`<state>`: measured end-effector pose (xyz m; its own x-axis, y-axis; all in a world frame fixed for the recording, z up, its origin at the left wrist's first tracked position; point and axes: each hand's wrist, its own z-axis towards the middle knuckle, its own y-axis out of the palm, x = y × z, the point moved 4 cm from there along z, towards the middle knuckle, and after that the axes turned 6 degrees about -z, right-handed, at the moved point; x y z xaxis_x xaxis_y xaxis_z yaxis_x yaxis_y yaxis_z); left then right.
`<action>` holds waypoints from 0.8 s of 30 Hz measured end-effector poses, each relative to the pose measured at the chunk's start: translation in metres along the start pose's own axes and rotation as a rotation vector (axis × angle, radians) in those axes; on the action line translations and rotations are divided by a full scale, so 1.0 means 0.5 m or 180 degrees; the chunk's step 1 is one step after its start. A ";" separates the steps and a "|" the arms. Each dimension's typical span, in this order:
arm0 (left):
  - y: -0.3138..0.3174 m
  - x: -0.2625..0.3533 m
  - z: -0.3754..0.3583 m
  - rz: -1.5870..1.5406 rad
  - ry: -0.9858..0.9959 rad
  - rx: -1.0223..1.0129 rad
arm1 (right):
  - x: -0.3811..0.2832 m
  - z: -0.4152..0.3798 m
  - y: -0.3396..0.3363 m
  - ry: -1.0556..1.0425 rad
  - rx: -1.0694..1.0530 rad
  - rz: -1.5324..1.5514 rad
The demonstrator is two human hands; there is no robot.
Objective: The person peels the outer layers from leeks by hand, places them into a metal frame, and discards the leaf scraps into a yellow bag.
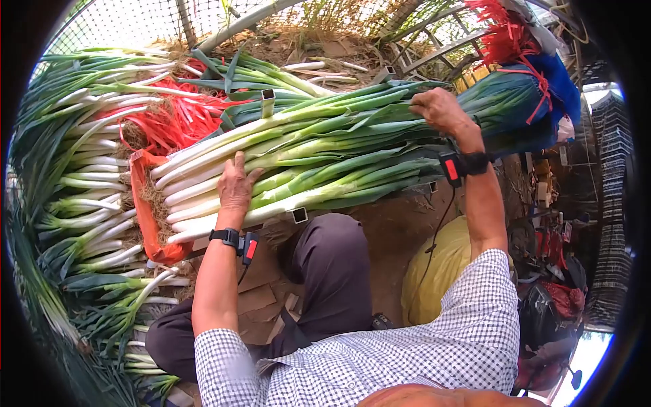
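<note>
A large bundle of green onions (319,152) lies across a metal frame in front of me, roots to the left and leaves to the right. My left hand (235,186) rests on the white stalks, thumb and fingers apart. Over the green leaves, my right hand (441,112) is curled closed; whatever its fingers hold is hidden. An orange-red end panel (144,227) stands against the roots. Square metal tube posts (268,105) stick up beside the bundle. At the right, a blue wrapping (566,85) surrounds the leaf ends.
More green onions (95,180) are piled along the left side. Red plastic strips (180,115) lie behind the panel, and another red bunch (502,30) hangs at upper right. A yellow sack (437,264) sits by my right arm. Netting (129,27) borders the back.
</note>
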<state>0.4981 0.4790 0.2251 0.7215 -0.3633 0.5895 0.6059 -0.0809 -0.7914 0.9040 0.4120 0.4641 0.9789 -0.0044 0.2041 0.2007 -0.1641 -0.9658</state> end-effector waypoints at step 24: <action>0.002 -0.015 0.007 -0.0541 -0.0244 -0.0092 | -0.115 -0.288 -0.427 0.0582 0.1738 0.1297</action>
<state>0.4947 0.4849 0.2205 0.6337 -0.2706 0.7247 0.7121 -0.1622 -0.6831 0.7993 0.3053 0.6818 0.9677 -0.1339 -0.2136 -0.1436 0.4040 -0.9034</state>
